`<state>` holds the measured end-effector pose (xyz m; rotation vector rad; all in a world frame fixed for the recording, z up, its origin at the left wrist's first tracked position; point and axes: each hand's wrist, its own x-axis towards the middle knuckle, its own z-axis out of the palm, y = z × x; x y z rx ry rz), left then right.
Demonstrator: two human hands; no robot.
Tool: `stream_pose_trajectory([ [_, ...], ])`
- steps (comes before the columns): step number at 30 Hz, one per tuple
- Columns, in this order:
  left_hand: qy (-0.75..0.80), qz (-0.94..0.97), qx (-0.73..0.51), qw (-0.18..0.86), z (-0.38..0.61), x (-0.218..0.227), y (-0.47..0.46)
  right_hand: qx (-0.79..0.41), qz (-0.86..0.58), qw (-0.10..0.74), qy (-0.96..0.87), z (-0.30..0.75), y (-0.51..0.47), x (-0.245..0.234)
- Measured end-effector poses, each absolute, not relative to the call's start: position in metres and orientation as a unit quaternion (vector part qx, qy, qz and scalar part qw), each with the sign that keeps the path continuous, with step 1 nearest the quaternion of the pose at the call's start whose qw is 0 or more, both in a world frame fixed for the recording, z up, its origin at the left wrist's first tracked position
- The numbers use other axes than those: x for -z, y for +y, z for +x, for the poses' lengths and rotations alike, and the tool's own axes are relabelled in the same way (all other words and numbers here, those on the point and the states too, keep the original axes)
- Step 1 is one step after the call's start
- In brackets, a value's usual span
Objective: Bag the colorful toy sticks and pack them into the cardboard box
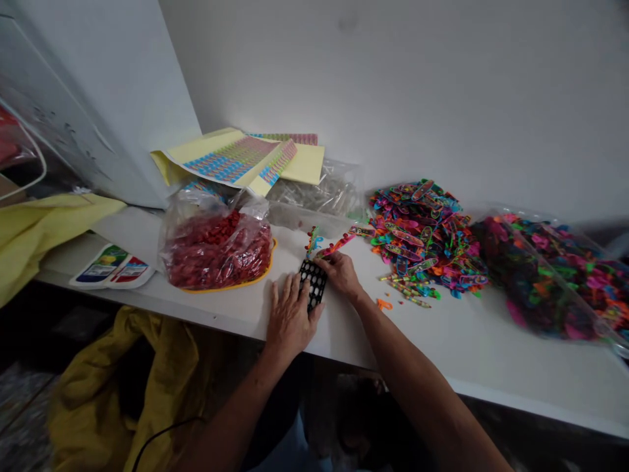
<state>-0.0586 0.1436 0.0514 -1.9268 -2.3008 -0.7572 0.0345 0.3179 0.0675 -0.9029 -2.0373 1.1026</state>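
My left hand (289, 316) lies flat on the white table (472, 341), fingers stretched, its fingertips resting on the near edge of a black perforated grid piece (313, 283). My right hand (341, 272) has its fingers curled over the grid's far corner, pinching something small and colourful that I cannot make out. A few small colourful toy pieces (327, 247) lie just beyond the grid. A loose heap of multicoloured small toys (422, 239) is to the right of my right hand.
A clear bag of red pieces (216, 249) sits left of my hands. Sticker sheets on yellow backing (236, 158) lean at the back wall. A clear bag of colourful parts (555, 278) lies far right. Yellow fabric (44, 226) hangs at left; printed labels (113, 267) lie nearby.
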Motion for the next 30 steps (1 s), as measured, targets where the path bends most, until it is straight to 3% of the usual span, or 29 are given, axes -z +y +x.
stream_pose_trajectory([
  [10, -0.741, -0.627, 0.239, 0.026, -0.059, -0.053, 0.144, -0.234, -0.327, 0.224, -0.888, 0.033, 0.319, -0.088],
  [15, -0.733, -0.633, 0.247, 0.043, -0.060, -0.048, 0.146, -0.209, -0.349, 0.182, -0.895, 0.020, 0.320, -0.091],
  [22, -0.728, -0.628, 0.272, 0.050, -0.060, -0.046, 0.146, -0.243, -0.308, 0.211, -0.895, 0.046, 0.329, -0.090],
  [27, -0.729, -0.627, 0.269, 0.051, -0.058, -0.046, 0.148, -0.053, -0.449, 0.226, -0.863, 0.098, 0.394, -0.111],
  [30, -0.724, -0.624, 0.287, 0.065, -0.060, -0.042, 0.148, 0.044, -0.472, 0.171, -0.863, 0.113, 0.432, -0.116],
])
